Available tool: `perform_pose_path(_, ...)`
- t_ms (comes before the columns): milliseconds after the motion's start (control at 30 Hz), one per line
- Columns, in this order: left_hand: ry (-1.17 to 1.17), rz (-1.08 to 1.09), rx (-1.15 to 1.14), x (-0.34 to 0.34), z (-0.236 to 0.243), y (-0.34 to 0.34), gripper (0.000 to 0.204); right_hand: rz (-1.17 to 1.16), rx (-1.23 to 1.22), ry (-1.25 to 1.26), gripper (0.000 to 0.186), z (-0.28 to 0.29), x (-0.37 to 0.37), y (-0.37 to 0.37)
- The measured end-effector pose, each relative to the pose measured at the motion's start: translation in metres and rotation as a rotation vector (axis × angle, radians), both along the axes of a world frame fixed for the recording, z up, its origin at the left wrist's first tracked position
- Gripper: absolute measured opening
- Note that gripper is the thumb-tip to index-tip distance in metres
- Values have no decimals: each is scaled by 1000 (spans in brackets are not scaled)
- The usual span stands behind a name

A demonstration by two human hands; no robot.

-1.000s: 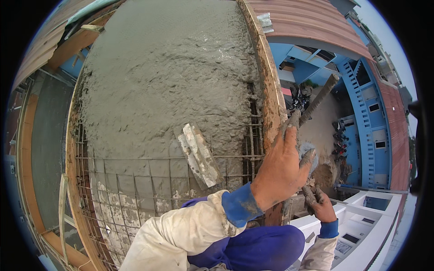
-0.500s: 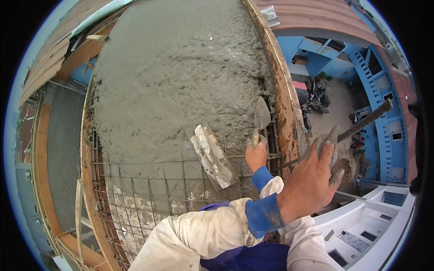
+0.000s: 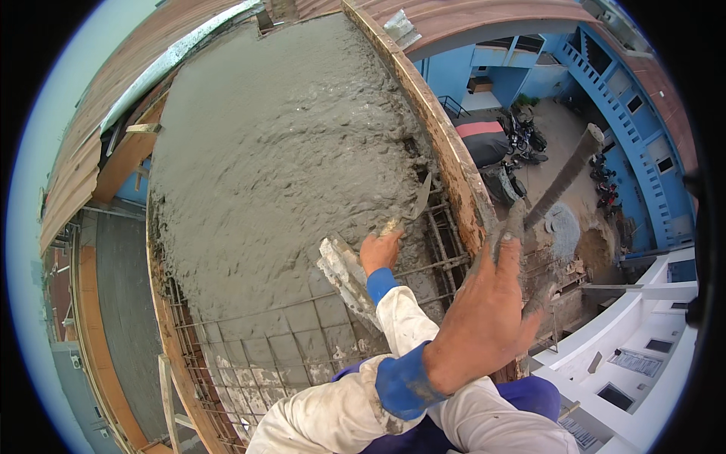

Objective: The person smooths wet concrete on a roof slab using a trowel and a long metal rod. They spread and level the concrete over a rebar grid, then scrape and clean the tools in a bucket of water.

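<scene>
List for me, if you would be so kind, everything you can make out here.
wet concrete: one stretch, grey, centre
form boards: two, brown, flanking the concrete
steel mesh: one, dark, lower centre
trowel: one, grey blade, centre
crusted block: one, grey-white, near centre
rod: one, dark, right
motorbikes: several, mostly dark, courtyard
covered object: one, red and dark, courtyard
blue building: at least one, blue, right
white building: one, white, lower right
corrugated roofs: several, reddish-brown, top
sleeves: two, off-white, blue cuffs, bottom
right hand: one, bare, holding the trowel
left hand: one, grey-smeared, by the rod
</scene>
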State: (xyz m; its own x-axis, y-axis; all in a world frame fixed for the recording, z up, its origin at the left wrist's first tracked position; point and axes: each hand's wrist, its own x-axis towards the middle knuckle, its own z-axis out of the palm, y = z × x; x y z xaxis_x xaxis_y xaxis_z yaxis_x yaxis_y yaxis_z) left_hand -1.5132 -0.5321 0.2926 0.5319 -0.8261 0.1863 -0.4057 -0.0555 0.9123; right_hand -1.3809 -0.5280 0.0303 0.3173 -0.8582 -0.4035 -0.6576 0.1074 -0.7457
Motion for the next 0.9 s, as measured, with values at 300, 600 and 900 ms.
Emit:
perform_pose_path(300,-5,-20,-30,7,1,1,77,327,106,-152,64,17,90,-13)
perform_pose_path(600,84,23,-1,8,4,-2,76,841,98,-75,52,-27,37,-48)
perform_pose_path(900,55,-9,24,4,1,2,77,228,82,-148,51,-28,38,-165)
